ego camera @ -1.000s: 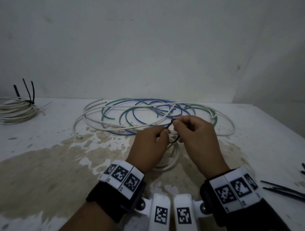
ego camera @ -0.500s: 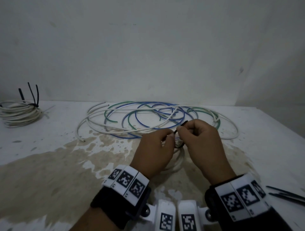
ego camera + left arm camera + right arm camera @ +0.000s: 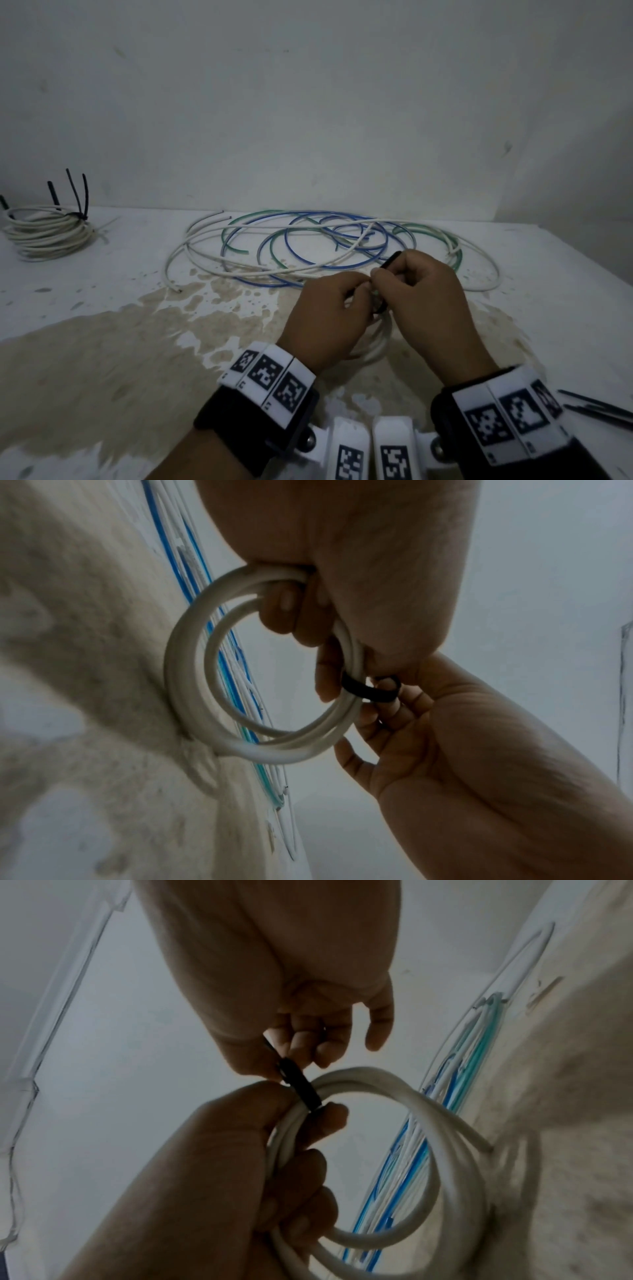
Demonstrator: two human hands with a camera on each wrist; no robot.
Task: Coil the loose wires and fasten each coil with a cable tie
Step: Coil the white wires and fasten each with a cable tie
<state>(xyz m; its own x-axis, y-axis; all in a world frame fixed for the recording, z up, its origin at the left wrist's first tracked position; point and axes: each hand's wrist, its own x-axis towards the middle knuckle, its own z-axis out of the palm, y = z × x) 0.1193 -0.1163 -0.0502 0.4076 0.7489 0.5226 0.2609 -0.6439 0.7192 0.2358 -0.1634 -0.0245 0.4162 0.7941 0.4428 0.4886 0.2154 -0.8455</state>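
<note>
Hands: two, a left hand [image 3: 329,318] and a right hand [image 3: 431,308].
Coils of white wire: two, one held [image 3: 192,674], one tied [image 3: 48,233].
Loose black cable ties: at least two [image 3: 596,407].
Wrist bands with square markers: two [image 3: 270,377].

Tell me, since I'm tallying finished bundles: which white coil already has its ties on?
The white coil at far left, black tie tails sticking up; the held coil is still being tied.

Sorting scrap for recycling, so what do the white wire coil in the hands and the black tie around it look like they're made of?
White wire coil: smooth, slightly glossy sheath, likely plastic insulation; it bends in even rounds. Core not visible.
Black cable tie: flat, thin, matt band curving around the coil, probably nylon or similar plastic.
</note>
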